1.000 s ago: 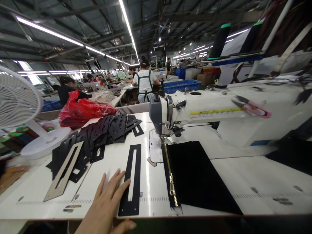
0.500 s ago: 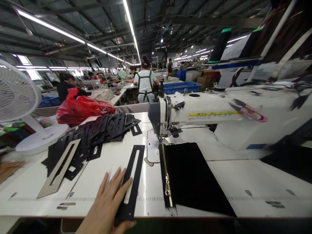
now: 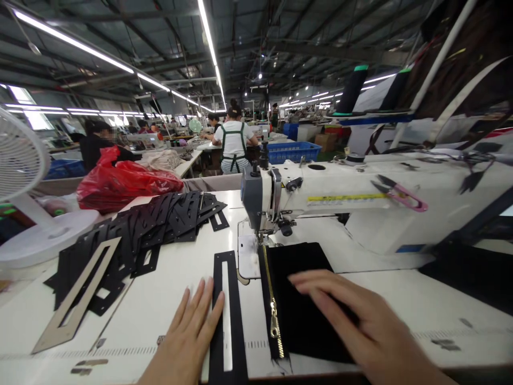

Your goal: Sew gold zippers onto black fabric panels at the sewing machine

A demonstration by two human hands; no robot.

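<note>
My left hand (image 3: pixel 184 337) lies flat with its fingers stretched out, the fingertips touching the left edge of a black slotted strip (image 3: pixel 238 321) on the white table. Over a black fabric piece (image 3: pixel 294 321) is my right hand (image 3: pixel 360 321), fingers extended and nothing visible in it; whether it touches the cloth I cannot tell. A gold metal zipper (image 3: pixel 269 280) with a gold puller (image 3: pixel 274 324) runs along the fabric's left edge. The zipper's far end reaches under the needle area of the sewing machine (image 3: pixel 251 198).
Black slotted pieces (image 3: pixel 160 219) are heaped at the left, with a beige slotted template (image 3: pixel 86 291) on top. Behind them sits a red plastic bag (image 3: pixel 128 182), beside a white fan (image 3: pixel 40 224). Pink-handled thread snips (image 3: pixel 404 195) rest on the machine arm. A co-worker (image 3: pixel 234 139) sits ahead.
My right hand has come into view over the black fabric. The slotted strip now stands straighter and sits nearer the front edge, my left hand still on it. The view has shifted slightly.
</note>
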